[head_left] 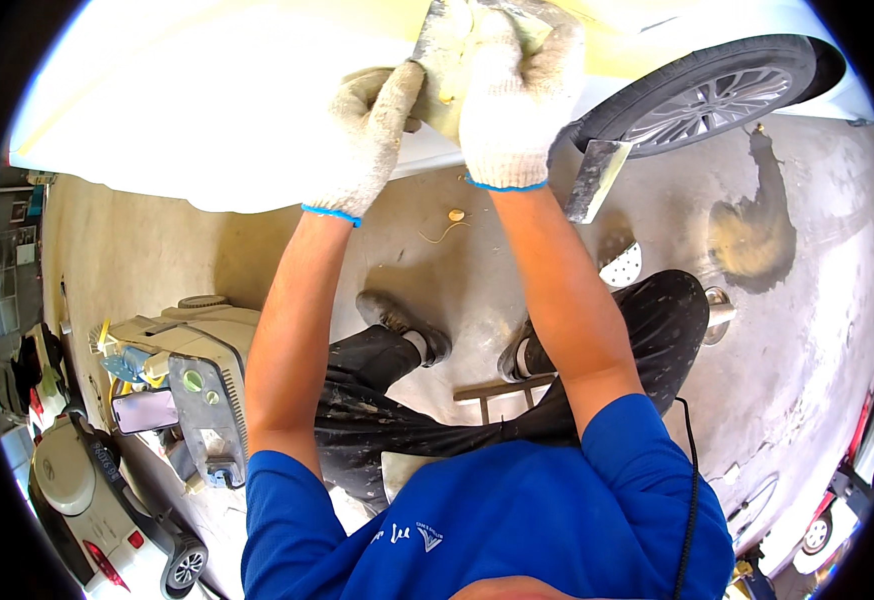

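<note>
In knitted white gloves, both my hands are raised at the car's pale body panel (237, 100). Closed, my left hand (372, 125) pinches the lower left edge of a flat grey plate (442, 60) smeared with yellow putty. My right hand (517, 100) is closed at the plate's right side, its fingers bent over; what it grips is partly hidden by the glove. Just below and right of that glove shows a flat grey blade (595, 182) with a pale yellow edge; whether the hand holds it I cannot tell.
A car wheel (712, 105) stands right of my hands. On the floor are a yellow blob (456, 215) and a white perforated disc (622, 266). A wooden stool (502, 390) is between my legs. Left stands a beige machine (207, 340) with a phone (145, 411).
</note>
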The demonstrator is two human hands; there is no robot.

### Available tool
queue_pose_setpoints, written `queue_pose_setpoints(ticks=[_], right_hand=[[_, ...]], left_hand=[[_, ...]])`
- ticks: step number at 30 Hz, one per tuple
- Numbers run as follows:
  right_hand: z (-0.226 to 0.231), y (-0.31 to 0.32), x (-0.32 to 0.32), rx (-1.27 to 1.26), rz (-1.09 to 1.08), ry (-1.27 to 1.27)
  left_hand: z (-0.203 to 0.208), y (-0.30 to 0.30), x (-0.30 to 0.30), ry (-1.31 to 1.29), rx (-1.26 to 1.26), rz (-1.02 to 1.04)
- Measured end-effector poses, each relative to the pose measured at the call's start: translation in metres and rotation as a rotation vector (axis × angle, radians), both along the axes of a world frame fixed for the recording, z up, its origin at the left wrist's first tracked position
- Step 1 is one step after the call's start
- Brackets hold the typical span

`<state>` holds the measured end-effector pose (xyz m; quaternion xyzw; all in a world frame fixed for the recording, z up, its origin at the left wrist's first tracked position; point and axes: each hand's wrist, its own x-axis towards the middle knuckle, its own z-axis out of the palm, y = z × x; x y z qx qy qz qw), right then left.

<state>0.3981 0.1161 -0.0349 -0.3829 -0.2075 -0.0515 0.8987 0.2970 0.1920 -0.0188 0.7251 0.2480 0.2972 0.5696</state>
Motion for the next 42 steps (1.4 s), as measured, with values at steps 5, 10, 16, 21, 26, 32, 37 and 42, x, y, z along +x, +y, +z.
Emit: queue_pose_setpoints(ticks=[5,10,16,21,26,32,37,42], right_hand=[[0.023,0.015,-0.014,0.121,0.093,-0.045],[0.019,0.006,-0.026,-0.212,-0.105,-0.537],[-0.002,-0.051,-0.037,-0.484,0.472,-0.495],[-0.014,-0.082,-0.014,-0.487,0.248,0.036],[-0.021,-0.076,0.014,-0.058,0.1,0.235],[-0.024,-0.069,0.032,0.055,0.011,0.237],[-0.018,-0.066,0.031,0.056,0.031,0.261],[-0.016,-0.057,0.03,0.039,-0.01,0.219]], left_hand=[[0.004,0.003,-0.01,0.033,-0.015,0.042],[-0.001,0.019,-0.047,0.046,-0.043,-0.074],[0.013,-0.001,-0.085,0.277,0.135,-0.147],[0.011,0.003,-0.09,0.502,0.283,-0.123],[0.013,-0.018,-0.071,0.541,0.72,-0.283],[0.002,-0.028,-0.035,0.326,0.65,-0.353],[-0.012,-0.043,-0.003,0.221,0.351,-0.213],[-0.014,-0.046,0.013,0.132,0.18,-0.234]])
